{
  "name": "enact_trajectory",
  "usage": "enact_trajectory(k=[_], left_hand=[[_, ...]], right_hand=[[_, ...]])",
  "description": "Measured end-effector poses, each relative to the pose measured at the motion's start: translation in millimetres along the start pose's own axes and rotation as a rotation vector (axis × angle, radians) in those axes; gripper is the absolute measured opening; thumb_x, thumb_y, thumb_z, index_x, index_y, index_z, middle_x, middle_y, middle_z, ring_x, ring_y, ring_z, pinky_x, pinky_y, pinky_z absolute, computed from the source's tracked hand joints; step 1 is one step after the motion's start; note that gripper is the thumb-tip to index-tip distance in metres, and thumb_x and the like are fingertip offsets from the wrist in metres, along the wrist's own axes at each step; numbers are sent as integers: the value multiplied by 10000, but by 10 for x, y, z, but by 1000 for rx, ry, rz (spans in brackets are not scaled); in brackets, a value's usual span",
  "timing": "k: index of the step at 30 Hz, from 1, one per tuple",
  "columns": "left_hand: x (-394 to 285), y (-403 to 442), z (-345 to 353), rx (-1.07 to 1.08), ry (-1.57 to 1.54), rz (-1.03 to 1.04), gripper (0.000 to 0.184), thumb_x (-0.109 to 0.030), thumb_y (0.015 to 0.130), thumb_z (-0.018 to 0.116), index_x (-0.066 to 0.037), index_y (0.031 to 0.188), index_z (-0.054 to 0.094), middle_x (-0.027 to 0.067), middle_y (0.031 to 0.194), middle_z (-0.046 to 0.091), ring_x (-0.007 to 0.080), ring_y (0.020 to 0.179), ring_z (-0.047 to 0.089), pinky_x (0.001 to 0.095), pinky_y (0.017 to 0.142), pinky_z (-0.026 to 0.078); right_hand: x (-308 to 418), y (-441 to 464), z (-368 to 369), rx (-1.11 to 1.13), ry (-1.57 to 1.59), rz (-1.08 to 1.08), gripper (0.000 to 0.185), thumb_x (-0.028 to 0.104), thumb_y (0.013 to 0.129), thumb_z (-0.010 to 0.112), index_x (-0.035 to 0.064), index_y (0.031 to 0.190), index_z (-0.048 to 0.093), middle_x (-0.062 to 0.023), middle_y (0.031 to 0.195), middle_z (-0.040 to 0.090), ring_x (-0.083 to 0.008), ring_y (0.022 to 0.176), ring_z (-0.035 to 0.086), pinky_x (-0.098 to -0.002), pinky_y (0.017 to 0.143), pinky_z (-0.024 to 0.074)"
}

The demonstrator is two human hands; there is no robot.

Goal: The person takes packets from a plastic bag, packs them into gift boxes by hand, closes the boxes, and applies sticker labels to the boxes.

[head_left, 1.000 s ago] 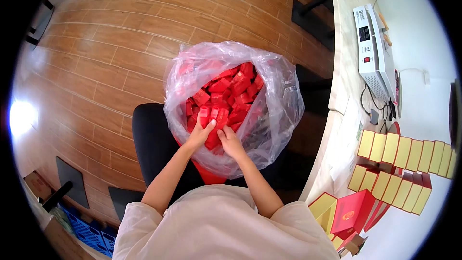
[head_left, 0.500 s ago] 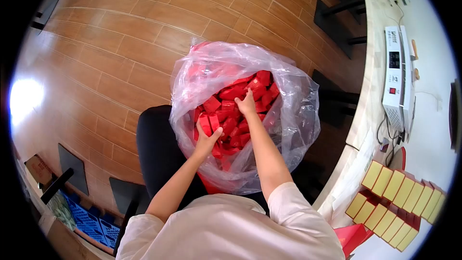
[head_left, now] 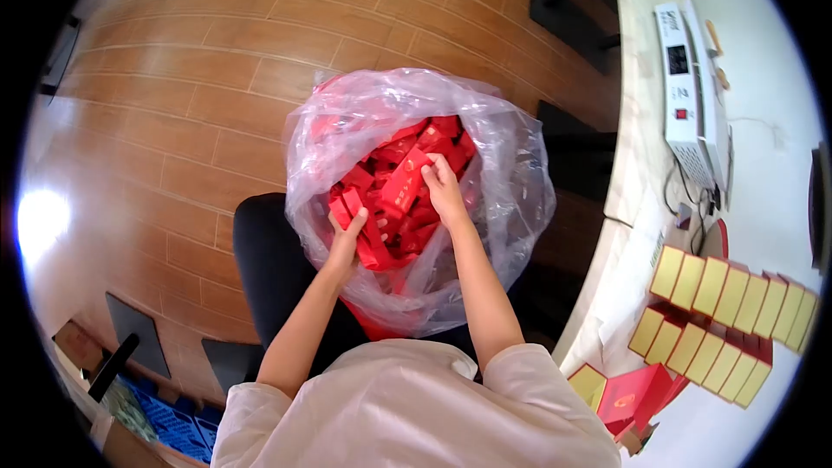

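Note:
A large clear plastic bag [head_left: 518, 195] stands wide at the mouth, with many small red cardboard boxes [head_left: 446, 128] heaped inside. My left hand [head_left: 346, 239] is closed around a pair of red boxes [head_left: 348, 203] at the left of the heap. Between the fingers and thumb of my right hand [head_left: 445, 191] is a long red box [head_left: 404, 182] with gold print on its upper face. It lies slanted over the pile, and its lower end comes near my left hand.
On the right, a white table [head_left: 617, 234] bears a white machine [head_left: 691, 95] with a red switch, rows of yellow-and-red boxes [head_left: 711, 286] and a red opened box [head_left: 631, 394]. Blue crates [head_left: 169, 420] stand at lower left. Black table bases rest on the tiled floor [head_left: 217, 61].
My right hand has taken hold of a long red box and raised it from the heap. My left hand still grips its boxes. The whole view has shifted slightly.

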State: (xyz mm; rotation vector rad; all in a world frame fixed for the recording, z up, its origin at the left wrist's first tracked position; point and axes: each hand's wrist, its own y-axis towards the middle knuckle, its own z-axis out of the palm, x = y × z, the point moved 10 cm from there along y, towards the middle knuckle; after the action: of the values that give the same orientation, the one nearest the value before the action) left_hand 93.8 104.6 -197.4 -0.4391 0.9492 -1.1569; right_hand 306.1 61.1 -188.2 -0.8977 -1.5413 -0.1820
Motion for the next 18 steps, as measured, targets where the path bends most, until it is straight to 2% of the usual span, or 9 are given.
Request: enact_trajectory(k=[2,4,7,9,10,12,16,17,18], left_hand=[[31,-89,192,182,-71,-87,621,-276,904,637,-179,1340,205,97,1283,448,277,1146,540,458,850,536],[43,-248,383,189,-4,-60,575,-338,918,607,-143,1392,347,82,1293,516,233,1156,543,412,952,483],[157,-523,649,240,135,-80,624,-301,901,641,-141,1398,299,76,1303,488,221,1172,519,388,992,436],[44,-767,765,253,185,13,676,-247,875,676,-148,1384,241,84,1270,481,205,1158,509,374,973,436],[-61,-891,813,259,229,101,741,-194,849,710,-155,1369,183,91,1236,474,188,1144,499,360,954,435],[-57,-1106,814,274,307,126,759,-183,839,716,-141,1371,176,99,1231,473,190,1140,505,365,957,429],[19,-1481,677,350,562,210,808,-185,841,713,-121,1398,130,121,1250,458,196,1155,491,351,981,408],[39,-1619,655,388,666,249,814,-193,846,708,-121,1403,119,129,1262,449,199,1167,483,350,987,405],[82,-1761,623,425,769,285,819,-201,851,704,-121,1407,107,137,1273,439,201,1178,475,349,993,401]], right_hand=[[195,-391,89,123,465,152,244,150,972,508,101,1211,504,12,1031,603,-88,976,560,-267,857,436],[310,-759,243,284,613,202,280,161,979,504,113,1252,463,-4,1145,568,-127,1098,536,-275,964,410],[341,-1088,371,216,293,52,292,152,983,494,94,1267,457,-26,1101,568,-132,1023,541,-276,930,416],[658,-1352,116,-144,-138,-252,333,199,981,493,37,1269,448,-90,1058,584,-179,981,556,-295,888,424],[816,-1502,117,-157,-131,-265,333,199,981,493,37,1269,448,-90,1058,584,-179,981,556,-295,888,424],[737,-1794,66,-185,-129,58,364,229,978,496,44,1287,444,-143,1059,583,-205,990,561,-310,898,421],[868,-2173,198,-43,-14,-202,503,309,994,460,126,1449,343,-146,1178,578,-202,1069,550,-312,960,398],[795,-2355,304,90,126,-19,542,321,995,460,125,1474,299,-139,1329,514,-202,1201,491,-308,1023,353],[781,-2485,319,86,145,-14,542,321,995,460,125,1474,299,-139,1329,514,-202,1201,491,-308,1023,353]])
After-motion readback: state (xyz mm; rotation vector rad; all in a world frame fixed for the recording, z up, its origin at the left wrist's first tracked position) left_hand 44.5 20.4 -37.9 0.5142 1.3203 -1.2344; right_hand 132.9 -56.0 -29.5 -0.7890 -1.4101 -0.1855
